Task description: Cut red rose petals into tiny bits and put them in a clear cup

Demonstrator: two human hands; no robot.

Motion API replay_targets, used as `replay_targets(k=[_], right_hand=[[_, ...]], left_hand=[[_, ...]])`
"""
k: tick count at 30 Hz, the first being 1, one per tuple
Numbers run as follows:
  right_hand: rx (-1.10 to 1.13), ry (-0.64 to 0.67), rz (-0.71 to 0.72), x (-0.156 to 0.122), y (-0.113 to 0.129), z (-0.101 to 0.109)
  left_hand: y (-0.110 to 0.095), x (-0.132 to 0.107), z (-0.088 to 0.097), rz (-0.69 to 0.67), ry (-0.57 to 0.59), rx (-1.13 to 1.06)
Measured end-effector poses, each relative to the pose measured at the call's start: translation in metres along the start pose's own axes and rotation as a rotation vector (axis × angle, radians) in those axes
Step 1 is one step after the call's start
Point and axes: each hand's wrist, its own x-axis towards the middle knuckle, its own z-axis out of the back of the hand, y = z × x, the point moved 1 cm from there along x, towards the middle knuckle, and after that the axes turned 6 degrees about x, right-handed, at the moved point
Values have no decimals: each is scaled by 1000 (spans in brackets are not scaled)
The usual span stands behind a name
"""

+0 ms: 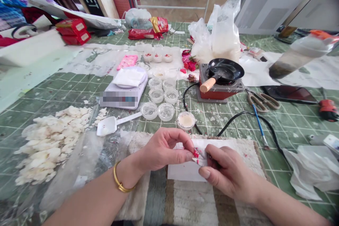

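Green cutting mat (34, 120) spreading wide; near its edge, left hand (161, 150) and right hand (227, 173) pinching small red-flecked white scrap (199, 161) between fingertips (189, 156), above white paper (182, 171) (scrap's long axis running roughly crosswise, hard to tell).

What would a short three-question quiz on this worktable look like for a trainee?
1. True or false: the round black frying pan with the pale wooden handle sits on the square red burner.
2. What is on the wrist of the left hand pinching the white paper strip?
A) a gold bangle
B) a wristwatch
C) a blue rubber band
3. Which hand is nearer the thin blue-handled paintbrush: the left or the right hand?

Key: 1 true; 2 A; 3 the right hand.
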Motion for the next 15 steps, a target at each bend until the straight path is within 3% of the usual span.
replay_targets(k=[15], right_hand=[[-33,-15,22,-1,1,1]], left_hand=[[0,0,0,11,-15,-31]])
